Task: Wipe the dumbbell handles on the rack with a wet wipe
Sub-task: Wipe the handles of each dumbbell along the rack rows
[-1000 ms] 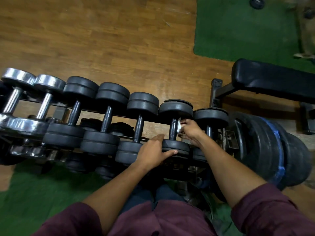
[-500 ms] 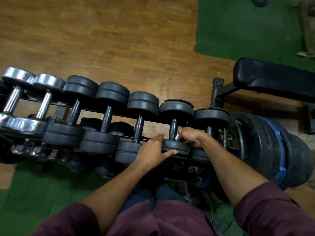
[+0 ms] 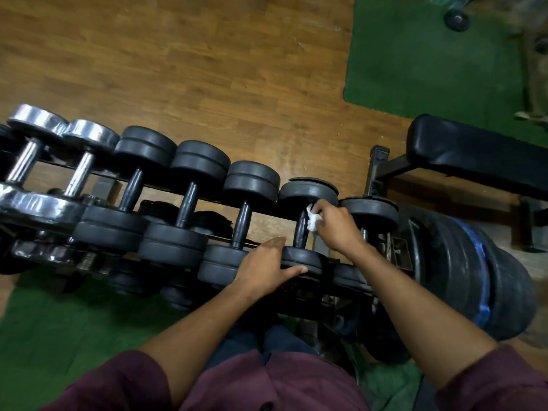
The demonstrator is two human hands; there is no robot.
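Gripping one wipe [image 3: 312, 221] against a handle [image 3: 301, 232], my right hand [image 3: 335, 226]; left hand [image 3: 267, 269], fingers relaxed, rests beside it on seven dumbbells' rack [image 3: 296, 289].

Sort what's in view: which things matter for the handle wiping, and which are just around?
In the job: wet wipe, right hand, black dumbbell handle, left hand, dumbbell rack.
Just around: bench, stacked weight plates, green mat.

Matt black dumbbells [image 3: 302, 229]; glossy chrome dumbbells [image 3: 80, 173]; wood-look floor [image 3: 178, 69].
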